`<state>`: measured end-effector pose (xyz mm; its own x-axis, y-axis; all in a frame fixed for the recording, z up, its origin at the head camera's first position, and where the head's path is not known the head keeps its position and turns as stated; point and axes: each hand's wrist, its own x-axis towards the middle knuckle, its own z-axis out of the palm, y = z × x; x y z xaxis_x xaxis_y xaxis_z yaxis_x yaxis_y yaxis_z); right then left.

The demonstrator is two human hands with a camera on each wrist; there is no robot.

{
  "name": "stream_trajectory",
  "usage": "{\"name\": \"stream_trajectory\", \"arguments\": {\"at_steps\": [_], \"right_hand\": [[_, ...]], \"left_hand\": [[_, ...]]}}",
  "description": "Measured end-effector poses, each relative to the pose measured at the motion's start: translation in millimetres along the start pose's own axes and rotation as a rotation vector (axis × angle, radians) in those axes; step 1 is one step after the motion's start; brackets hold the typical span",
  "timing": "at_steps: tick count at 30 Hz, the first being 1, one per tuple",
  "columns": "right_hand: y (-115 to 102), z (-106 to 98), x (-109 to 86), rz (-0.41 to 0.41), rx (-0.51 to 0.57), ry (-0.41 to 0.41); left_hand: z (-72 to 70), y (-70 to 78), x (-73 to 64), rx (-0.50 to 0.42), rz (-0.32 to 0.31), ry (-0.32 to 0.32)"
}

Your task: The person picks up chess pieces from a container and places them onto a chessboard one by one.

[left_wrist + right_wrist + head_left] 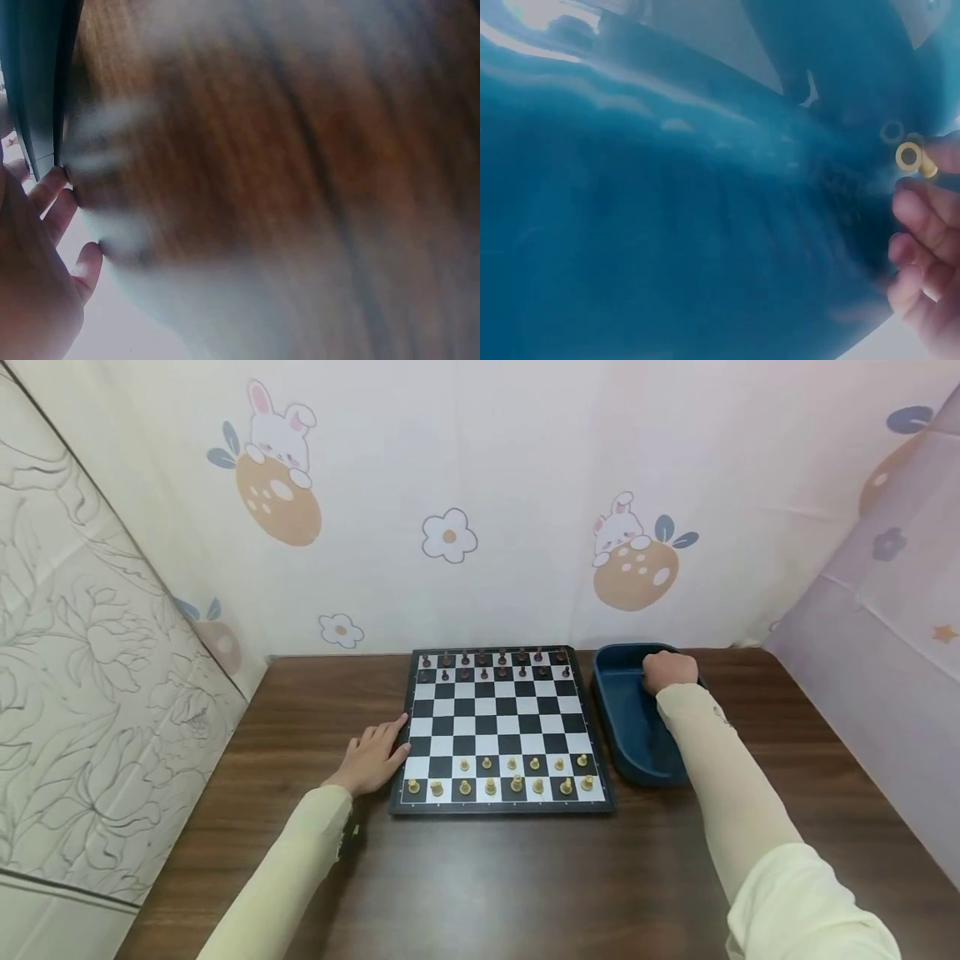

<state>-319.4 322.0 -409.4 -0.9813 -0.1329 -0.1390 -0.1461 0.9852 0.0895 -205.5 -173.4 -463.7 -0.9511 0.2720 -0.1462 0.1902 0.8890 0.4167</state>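
A black-and-white chessboard (495, 724) lies on the table, dark red pieces (482, 657) along its far side and pale yellow pieces (490, 786) along its near side. My left hand (369, 759) rests at the board's left edge, fingers extended and fingertips touching the rim; in the left wrist view those fingers (58, 196) lie against the dark edge. Inside the blue tray (624, 727), right of the board, is my right hand (669, 671). Between its thumb and forefinger it pinches a small yellow chess piece (909, 157), round base toward the camera. Whether a second piece is there is unclear.
The brown wooden table (465, 885) carries the board and tray. A patterned curtain (517, 460) hangs behind and along the right side. White floral-relief panels (97, 643) stand at the left. The tray's right wall is partly covered by my forearm (720, 768).
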Motion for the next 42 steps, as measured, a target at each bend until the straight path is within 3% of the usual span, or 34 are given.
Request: {"name": "stream_trajectory", "arguments": {"at_steps": [9,24,34,42], "right_hand": [[-0.6,8.4,5.5,0.032,-0.025,-0.005],[4.8,4.6,-2.2,0.004,0.075,0.073],[10.7,-10.3,-9.1,-0.074,0.092,0.137],[-6.7,-35.3,-19.9,-0.205,0.027,0.209]], "left_hand": [[2.1,0.0,-1.0,-0.003,-0.004,-0.012],[-0.4,2.8,-1.5,0.005,-0.004,-0.001],[-1.4,3.1,-0.3,0.012,0.003,-0.002],[0.1,1.0,-2.0,0.013,0.011,-0.001]]}}
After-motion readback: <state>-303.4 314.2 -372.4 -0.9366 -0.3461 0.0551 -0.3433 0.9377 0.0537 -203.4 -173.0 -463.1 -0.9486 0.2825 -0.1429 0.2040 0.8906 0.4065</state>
